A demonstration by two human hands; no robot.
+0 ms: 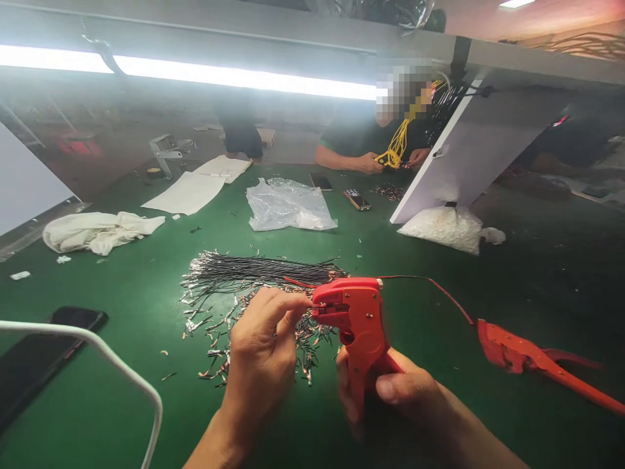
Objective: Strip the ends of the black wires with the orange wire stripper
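My right hand (410, 384) is wrapped round the handles of a red wire stripper (364, 319), whose jaws point left. At those jaws, the thumb and forefinger of my left hand (266, 345) are pinched together on a thin dark wire (319, 306); most of it is hidden by the fingers. Behind both hands lies a bundle of black wires (263, 268) with bare or tinned ends. Many short wire offcuts (307, 352) are scattered on the green table (156, 417) below the bundle, partly covered by my left hand.
A second red hand tool (517, 348) lies at right. A dark phone (53, 352) and a white cable (122, 371) are at left. Beyond are a white cloth (100, 231), a plastic bag (290, 205), a bag of white pieces (444, 228) and a co-worker's hands (368, 163) with yellow wires.
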